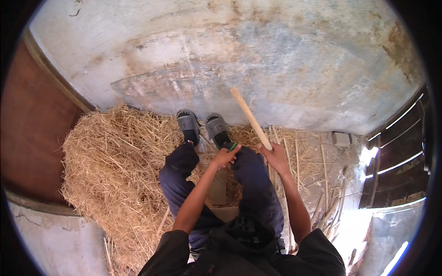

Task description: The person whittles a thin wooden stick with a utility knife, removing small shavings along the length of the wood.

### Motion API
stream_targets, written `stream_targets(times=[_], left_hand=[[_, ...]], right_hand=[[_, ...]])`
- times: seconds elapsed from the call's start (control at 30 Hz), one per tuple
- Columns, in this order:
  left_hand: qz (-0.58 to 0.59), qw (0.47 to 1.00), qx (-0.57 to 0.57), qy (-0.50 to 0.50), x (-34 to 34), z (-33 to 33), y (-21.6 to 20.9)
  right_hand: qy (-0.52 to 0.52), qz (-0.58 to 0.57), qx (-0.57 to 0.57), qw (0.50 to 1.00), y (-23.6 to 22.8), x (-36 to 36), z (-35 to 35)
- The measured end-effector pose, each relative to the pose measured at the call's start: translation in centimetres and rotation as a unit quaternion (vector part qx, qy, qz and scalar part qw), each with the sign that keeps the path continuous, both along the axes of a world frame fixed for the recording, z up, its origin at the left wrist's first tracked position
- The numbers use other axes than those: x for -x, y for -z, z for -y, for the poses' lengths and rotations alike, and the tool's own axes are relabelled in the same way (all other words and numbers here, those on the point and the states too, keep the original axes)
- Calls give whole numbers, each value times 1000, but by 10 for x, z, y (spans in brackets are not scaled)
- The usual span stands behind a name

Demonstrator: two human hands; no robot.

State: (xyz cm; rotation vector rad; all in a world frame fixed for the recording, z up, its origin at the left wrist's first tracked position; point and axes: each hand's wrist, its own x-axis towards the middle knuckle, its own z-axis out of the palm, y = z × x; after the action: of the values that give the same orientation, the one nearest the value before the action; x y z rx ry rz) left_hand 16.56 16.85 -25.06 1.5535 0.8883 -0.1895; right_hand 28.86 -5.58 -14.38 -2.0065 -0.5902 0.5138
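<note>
My right hand [276, 158] is closed round the lower end of a pale, flat wooden stick [250, 116], which tilts up and to the left toward the wall. Over my knee, my left hand [224, 157] is closed on a thin green object [232, 147]; only a short piece shows past the fingers, too little to tell its kind. A gap separates the two hands, and the green piece does not touch the stick.
A large heap of straw [115, 170] covers the floor at left. Several thin sticks [323, 161] lie at right, near a grey block [340, 139]. A stained wall [258, 60] rises ahead, a brown panel [39, 124] stands far left, and dark slats [396, 156] line the right side.
</note>
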Motion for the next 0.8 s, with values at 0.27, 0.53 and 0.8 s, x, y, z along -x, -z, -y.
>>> stream_targets(times=[0.27,0.53,0.8], left_hand=[[140,963,-175,-150,-39,-22,68],[96,889,-431,-125,-61,-59,68],[6,963,-269,-9,-26,-61,88]], right_hand=[[-18,6,24,1000,-1,-5,12],[-32,6,14,999,-29,-4,16],[-15,-15,-24,999,-59,2,50]])
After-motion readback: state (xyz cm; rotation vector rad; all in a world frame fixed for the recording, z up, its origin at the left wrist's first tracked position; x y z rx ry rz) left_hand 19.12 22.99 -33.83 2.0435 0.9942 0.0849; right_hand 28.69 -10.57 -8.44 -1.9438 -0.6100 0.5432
